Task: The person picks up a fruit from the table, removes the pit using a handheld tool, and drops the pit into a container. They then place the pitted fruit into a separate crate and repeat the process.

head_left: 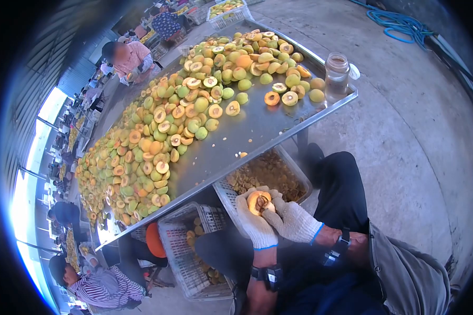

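Observation:
Over a crate, my two white-gloved hands meet at one halved apricot with orange flesh and a brown hollow. My left hand (254,223) is closed around the apricot half (258,202), its cut face turned up. From the right, my right hand (295,221) presses its curled fingers against the fruit's lower edge and centre. Whether it also pinches a pit is something I cannot tell. Just beyond my hands, the plastic crate (223,194) holds brown pits and scraps (270,173).
A metal table (220,157) carries a large heap of whole and halved apricots (168,113). On its right corner stands a clear jar (337,73). Another crate (181,278) holds fruit halves. People sit at left, one in a striped top (108,289). A blue hose (402,25) lies on the floor.

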A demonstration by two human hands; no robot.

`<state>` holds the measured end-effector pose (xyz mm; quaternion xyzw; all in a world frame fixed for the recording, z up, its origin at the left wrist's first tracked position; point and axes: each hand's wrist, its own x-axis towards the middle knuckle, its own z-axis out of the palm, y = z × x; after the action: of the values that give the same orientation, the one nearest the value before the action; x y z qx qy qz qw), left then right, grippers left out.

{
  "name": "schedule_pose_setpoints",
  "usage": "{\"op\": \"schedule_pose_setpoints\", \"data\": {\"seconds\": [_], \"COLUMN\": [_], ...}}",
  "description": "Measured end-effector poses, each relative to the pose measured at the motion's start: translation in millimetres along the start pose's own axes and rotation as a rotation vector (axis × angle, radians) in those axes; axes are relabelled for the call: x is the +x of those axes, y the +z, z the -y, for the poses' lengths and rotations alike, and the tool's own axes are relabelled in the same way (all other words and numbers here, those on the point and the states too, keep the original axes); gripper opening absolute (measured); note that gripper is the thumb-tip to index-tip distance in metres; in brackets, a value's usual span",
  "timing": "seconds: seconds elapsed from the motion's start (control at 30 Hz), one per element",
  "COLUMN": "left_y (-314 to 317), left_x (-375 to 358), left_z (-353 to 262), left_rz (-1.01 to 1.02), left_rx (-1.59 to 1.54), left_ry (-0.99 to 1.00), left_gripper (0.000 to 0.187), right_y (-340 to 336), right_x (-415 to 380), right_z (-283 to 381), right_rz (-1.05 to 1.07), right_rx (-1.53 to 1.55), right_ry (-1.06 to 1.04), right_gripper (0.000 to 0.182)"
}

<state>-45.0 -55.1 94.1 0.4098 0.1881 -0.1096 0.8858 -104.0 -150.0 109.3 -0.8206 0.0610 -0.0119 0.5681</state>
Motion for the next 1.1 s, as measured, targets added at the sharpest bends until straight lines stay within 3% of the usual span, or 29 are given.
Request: {"op": "schedule_pose_setpoints", "data": {"seconds": [0.13,0.33,0.47,0.63,0.9,0.97,1.1], "left_y": [-5,0,5,6,12,8,12], "left_x": [2,-3,-9,-12,-13,-15,-17], "left_z": [3,0,-9,-9,-8,-11,-17], "left_rz": [0.033,0.034,0.112,0.102,-0.025,0.099,0.172], "left_rx": [0.015,0.084,0.221,0.148,0.126,0.301,0.392], "left_ry": [-0.002,0.073,0.144,0.125,0.087,0.252,0.29], "left_gripper": [0.029,0.029,0.032,0.036,0.037,0.037,0.037], "right_y": [-3,-1,0,-7,-15,-17,-21], "right_x": [-3,-3,-4,-2,-1,-3,-1], "right_z": [2,-3,-8,-8,-2,-2,-4], "right_rz": [0.056,-0.002,0.064,0.127,0.224,0.264,0.338], "right_rx": [-0.057,0.007,0.071,0.067,0.056,0.119,0.203], "right_ry": [0.084,-0.004,-0.008,-0.072,0.038,0.095,0.179], "right_gripper": [0.048,0.041,0.037,0.035,0.04,0.043,0.047]}}
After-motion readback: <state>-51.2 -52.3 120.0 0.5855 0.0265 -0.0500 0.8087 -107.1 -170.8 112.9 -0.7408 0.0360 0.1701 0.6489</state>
